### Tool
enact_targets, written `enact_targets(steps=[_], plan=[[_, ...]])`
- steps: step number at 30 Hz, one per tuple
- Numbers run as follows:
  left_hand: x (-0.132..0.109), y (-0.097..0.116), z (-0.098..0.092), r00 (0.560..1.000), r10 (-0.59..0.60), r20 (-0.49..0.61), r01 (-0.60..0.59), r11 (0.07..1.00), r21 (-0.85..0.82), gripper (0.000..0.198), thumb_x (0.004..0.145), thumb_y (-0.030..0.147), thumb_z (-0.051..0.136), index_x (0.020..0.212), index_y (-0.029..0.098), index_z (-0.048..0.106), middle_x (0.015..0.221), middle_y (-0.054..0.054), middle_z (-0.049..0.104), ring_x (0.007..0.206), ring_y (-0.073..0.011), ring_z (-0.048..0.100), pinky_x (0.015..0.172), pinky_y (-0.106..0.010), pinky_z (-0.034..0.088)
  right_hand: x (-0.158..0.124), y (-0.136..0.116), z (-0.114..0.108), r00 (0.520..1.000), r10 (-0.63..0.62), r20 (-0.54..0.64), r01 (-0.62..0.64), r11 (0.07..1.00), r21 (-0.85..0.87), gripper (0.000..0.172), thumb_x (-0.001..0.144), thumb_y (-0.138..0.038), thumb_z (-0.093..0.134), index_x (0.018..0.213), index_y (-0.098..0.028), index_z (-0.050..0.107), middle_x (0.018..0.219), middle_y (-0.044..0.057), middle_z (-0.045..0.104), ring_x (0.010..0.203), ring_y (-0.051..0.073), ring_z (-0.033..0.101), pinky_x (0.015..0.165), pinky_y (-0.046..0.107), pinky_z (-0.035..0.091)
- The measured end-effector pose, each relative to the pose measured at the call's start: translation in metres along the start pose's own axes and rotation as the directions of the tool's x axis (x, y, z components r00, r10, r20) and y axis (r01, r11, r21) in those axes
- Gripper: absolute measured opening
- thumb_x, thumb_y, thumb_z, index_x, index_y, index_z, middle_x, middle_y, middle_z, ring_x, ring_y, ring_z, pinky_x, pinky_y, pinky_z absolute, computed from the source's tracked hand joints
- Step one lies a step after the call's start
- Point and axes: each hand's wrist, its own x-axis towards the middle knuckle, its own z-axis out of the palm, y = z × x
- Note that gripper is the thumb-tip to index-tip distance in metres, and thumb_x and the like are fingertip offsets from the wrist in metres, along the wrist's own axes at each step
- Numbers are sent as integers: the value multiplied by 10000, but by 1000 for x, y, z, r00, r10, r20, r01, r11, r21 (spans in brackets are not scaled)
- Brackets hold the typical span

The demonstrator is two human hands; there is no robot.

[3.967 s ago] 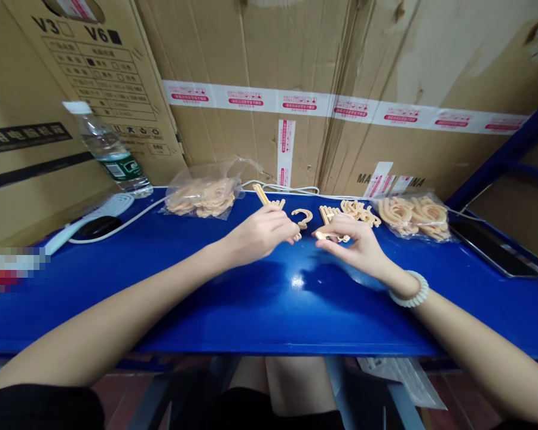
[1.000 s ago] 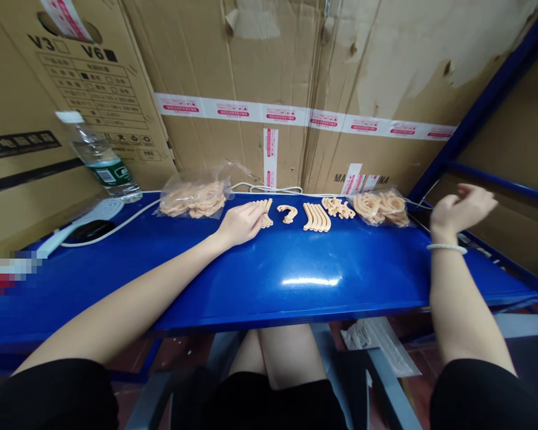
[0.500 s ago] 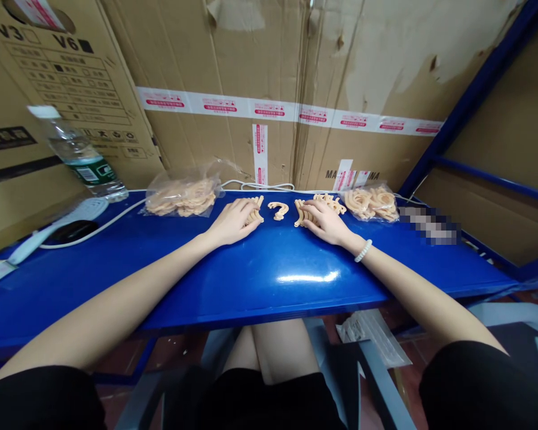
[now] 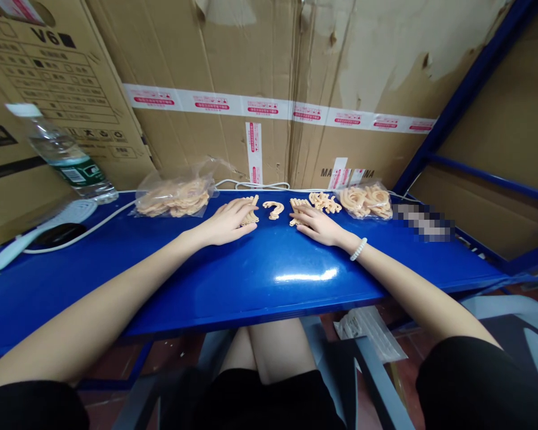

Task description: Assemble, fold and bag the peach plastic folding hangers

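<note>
My left hand [image 4: 230, 222] lies flat over a row of beige curved pieces [image 4: 253, 210], its fingers stretched across them and its thumb along their near edge. My right hand [image 4: 319, 224] rests with spread fingers on the near part of a second row of beige pieces [image 4: 299, 205], whose far ends show. Between the hands sit a few curved beige pieces [image 4: 274, 209], nested in a question-mark shape. Loose beige pieces [image 4: 325, 202] lie in a heap just beyond my right hand. What the pieces are I cannot make out.
Clear plastic bags of beige pieces stand at the left [image 4: 174, 197] and right [image 4: 365, 201] on the blue table [image 4: 233, 280]. At the far left are a water bottle [image 4: 74, 164], a pale handled object [image 4: 40, 230] and a white cable [image 4: 94, 228]. Cardboard [image 4: 197, 143] rises behind.
The fingers of my right hand have flattened and drawn back toward me, so more of its row shows. My left thumb is straighter. The whole view has shifted slightly.
</note>
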Motion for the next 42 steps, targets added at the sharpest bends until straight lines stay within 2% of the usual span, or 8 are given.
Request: enact_targets(steps=[6, 10, 13, 19, 26, 33, 38, 42], plan=[[-3, -4, -6, 989, -62, 131, 61, 998, 6, 823, 955, 724, 301, 1590, 200, 286, 1689, -154, 226, 1557, -378, 184, 1209, -613, 247, -1, 3, 1, 1000, -1, 28, 1, 1000, 13, 603, 1068, -489, 307, 1461, -88, 525, 1553, 232, 453, 1454, 333, 419, 1209, 546, 337], [-10, 21, -14, 942, -177, 285, 176, 984, 28, 937, 921, 785, 274, 1641, 201, 137, 1716, -141, 49, 1580, -391, 21, 1204, -662, 207, -2, 4, 2, 999, 0, 43, -1, 1000, 19, 595, 1065, -515, 313, 1494, -144, 494, 1584, 186, 430, 1483, 324, 377, 1220, 569, 308], [-14, 46, -20, 904, -237, 356, 233, 971, 55, 946, 917, 785, 277, 1646, 207, 107, 1714, -126, -25, 1576, -395, -30, 1199, -686, 183, -2, 5, 2, 997, 22, 75, -23, 1000, 13, 659, 1060, -552, 291, 1522, -111, 455, 1609, 206, 380, 1509, 336, 327, 1236, 569, 272], [-13, 70, -11, 948, -215, 236, 203, 976, 76, 917, 941, 753, 276, 1645, 186, 117, 1709, -144, -54, 1573, -396, -72, 1200, -701, 121, -3, 7, 2, 993, 43, 110, -46, 999, 18, 734, 1033, -629, 313, 1585, -148, 359, 1667, 159, 263, 1550, 335, 215, 1264, 569, 203], [-6, 57, 6, 937, -238, 255, 242, 970, 16, 1002, 902, 813, 258, 1639, 144, 149, 1699, -175, 74, 1574, -409, 32, 1205, -694, 132, 2, 11, 3, 992, 41, 119, -43, 999, 15, 813, 1006, -689, 311, 1586, -121, 350, 1669, 172, 246, 1551, 344, 204, 1265, 567, 209], [14, 46, 5, 924, -259, 282, 260, 965, 38, 1020, 906, 801, 264, 1634, 98, 137, 1696, -188, 23, 1575, -399, 25, 1217, -667, 134, 21, 21, 7, 987, 66, 150, -66, 998, -8, 882, 974, -745, 305, 1595, -119, 326, 1670, 162, 260, 1556, 333, 186, 1274, 532, 198], [26, 40, 9, 927, -275, 255, 272, 961, 46, 987, 923, 777, 249, 1630, 94, 156, 1695, -192, 67, 1575, -391, 54, 1220, -658, 146, 35, 32, 2, 973, 100, 208, -93, 995, -46, 956, 937, -769, 382, 1576, -58, 337, 1646, 236, 261, 1535, 385, 230, 1258, 585, 174], [27, 39, 15, 935, -284, 212, 283, 958, 33, 976, 925, 777, 240, 1629, 105, 163, 1699, -177, 83, 1580, -374, 53, 1222, -658, 136, 54, 22, -6, 992, 120, 41, -118, 992, -40, 925, 955, -707, 425, 1603, -70, 253, 1649, 236, 265, 1543, 383, 206, 1243, 604, 210]])
